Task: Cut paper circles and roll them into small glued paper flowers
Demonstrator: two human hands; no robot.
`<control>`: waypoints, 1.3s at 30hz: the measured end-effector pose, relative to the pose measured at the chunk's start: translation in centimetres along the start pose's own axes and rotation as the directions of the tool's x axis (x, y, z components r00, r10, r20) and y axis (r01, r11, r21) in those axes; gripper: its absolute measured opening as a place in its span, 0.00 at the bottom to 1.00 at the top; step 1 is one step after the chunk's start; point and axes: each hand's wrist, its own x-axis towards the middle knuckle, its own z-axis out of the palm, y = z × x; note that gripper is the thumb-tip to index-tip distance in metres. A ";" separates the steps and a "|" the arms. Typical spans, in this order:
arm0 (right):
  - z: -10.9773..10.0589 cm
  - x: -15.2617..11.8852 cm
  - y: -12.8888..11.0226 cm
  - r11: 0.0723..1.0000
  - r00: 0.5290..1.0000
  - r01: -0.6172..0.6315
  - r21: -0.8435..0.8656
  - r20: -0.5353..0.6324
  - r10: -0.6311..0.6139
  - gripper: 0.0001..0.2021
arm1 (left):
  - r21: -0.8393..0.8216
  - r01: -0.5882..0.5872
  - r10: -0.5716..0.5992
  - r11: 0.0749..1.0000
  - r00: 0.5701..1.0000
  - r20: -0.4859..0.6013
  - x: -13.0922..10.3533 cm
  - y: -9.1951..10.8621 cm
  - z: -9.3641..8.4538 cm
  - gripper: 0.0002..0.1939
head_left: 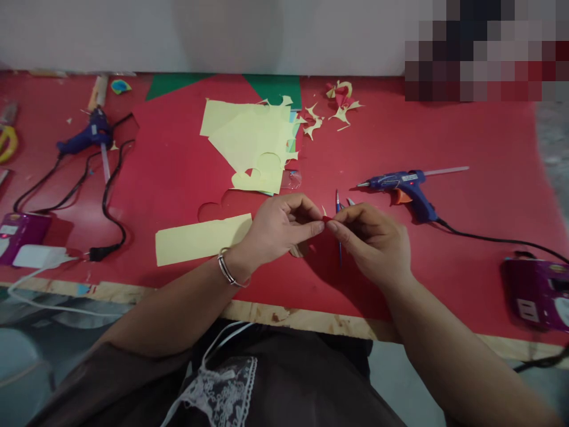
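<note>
Far left of the left grip (279, 230), one pair of yellow-handled scissors (8, 141), one blue glue gun (89, 131) and one purple box (33, 228) lie on the red counter (480, 130). One yellow strip (198, 238) lies just beside that grip, likely placed there to leave working room; beyond it are yellow sheets (249, 133), too overlapped to count. The left grip is clamped on one red piece (328, 219); the right grip (377, 246) pinches it too, probably because it is small. One thin blue tool (340, 254) lies beneath. Well right: a second glue gun (411, 185), pointing inward, perhaps for easy reach, and a second purple box (533, 284).
</note>
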 end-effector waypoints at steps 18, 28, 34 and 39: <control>-0.1 -0.2 0.2 1.000 1.000 0.011 0.024 -0.003 -0.011 0.09 | 0.105 -0.065 0.057 0.992 0.996 0.071 -0.3 -0.3 -0.6 0.09; -0.2 -0.3 -0.2 0.999 1.000 -0.015 0.049 -0.001 0.015 0.09 | 0.123 -0.108 0.096 0.987 0.990 0.104 -0.7 0.6 -0.6 0.07; -0.3 -0.3 -0.3 0.998 1.000 -0.025 0.052 0.013 0.024 0.08 | 0.053 -0.050 0.043 0.997 0.992 0.122 -0.5 0.1 -0.6 0.09; -0.4 -0.2 -0.3 1.000 1.000 -0.004 0.027 0.013 0.003 0.09 | -0.018 -0.022 0.024 1.000 0.992 0.121 -0.6 0.6 -0.5 0.10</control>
